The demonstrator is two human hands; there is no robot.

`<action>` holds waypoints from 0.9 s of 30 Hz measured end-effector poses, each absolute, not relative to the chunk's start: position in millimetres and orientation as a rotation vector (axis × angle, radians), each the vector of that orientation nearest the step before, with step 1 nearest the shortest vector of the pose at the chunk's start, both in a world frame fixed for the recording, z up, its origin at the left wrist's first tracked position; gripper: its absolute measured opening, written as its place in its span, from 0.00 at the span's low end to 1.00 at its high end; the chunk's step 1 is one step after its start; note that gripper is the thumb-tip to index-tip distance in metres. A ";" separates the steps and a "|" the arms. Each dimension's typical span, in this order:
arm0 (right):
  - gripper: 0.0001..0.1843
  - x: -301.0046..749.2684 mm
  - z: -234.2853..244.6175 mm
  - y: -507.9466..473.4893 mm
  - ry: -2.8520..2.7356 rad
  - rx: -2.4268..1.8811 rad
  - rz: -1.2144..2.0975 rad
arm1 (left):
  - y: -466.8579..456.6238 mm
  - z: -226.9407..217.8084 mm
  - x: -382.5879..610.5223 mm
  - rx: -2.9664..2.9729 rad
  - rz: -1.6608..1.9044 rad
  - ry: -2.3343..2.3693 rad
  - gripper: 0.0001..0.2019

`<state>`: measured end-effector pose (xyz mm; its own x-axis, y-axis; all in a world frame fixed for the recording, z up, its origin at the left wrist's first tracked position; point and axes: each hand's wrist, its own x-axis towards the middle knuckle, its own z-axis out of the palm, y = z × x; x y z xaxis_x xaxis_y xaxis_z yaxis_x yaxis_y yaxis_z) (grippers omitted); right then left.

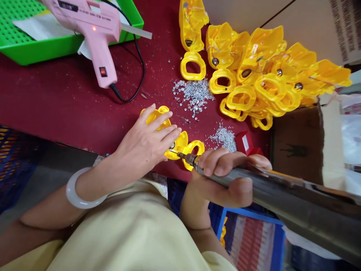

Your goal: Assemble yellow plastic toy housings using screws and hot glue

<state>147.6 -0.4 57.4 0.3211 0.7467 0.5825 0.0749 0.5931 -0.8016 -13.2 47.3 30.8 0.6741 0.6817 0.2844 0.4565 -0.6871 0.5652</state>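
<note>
My left hand (146,141) lies flat, fingers stretched, pressing a yellow plastic toy shell (180,145) onto the dark red table (64,105) near its front edge. My right hand (225,177) is wrapped round a long metal electric screwdriver (282,195). The tool's tip touches the shell just right of my left fingertips. Much of the shell is hidden under my left hand. A white bangle (77,192) sits on my left wrist.
A heap of yellow shells (262,75) fills the table's back right. Small silver screws (194,94) lie scattered in two piles. A pink glue gun (96,34) rests against a green tray (56,47), its black cord trailing. A small red box (245,143) and a cardboard box (299,146) stand right.
</note>
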 end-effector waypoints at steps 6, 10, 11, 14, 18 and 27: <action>0.09 149.9 58.1 3.5 -1.296 -0.824 0.595 | 45.7 27.7 -13.7 2.471 0.713 0.884 0.19; 0.09 149.6 54.2 9.9 -1.331 -0.701 0.665 | 46.5 28.2 -14.8 2.325 0.754 0.853 0.20; 0.09 148.9 52.8 11.3 -1.337 -0.689 0.662 | 47.0 28.5 -15.1 2.290 0.762 0.846 0.20; 0.11 145.8 50.4 12.9 -1.350 -0.674 0.642 | 49.6 29.7 -15.7 2.322 0.748 0.831 0.23; 0.14 148.8 60.4 3.8 -1.294 -0.702 0.600 | 52.8 34.5 -18.0 2.485 0.665 0.831 0.26; 0.11 221.5 85.7 -36.6 -0.832 -1.045 0.043 | 39.7 47.9 -34.3 2.411 0.876 1.402 0.11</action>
<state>221.5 -36.6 85.7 0.7017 0.4051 0.5861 0.3425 0.5296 -0.7761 -34.3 39.7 47.9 0.3682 0.8467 0.3842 0.7165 -0.5217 0.4630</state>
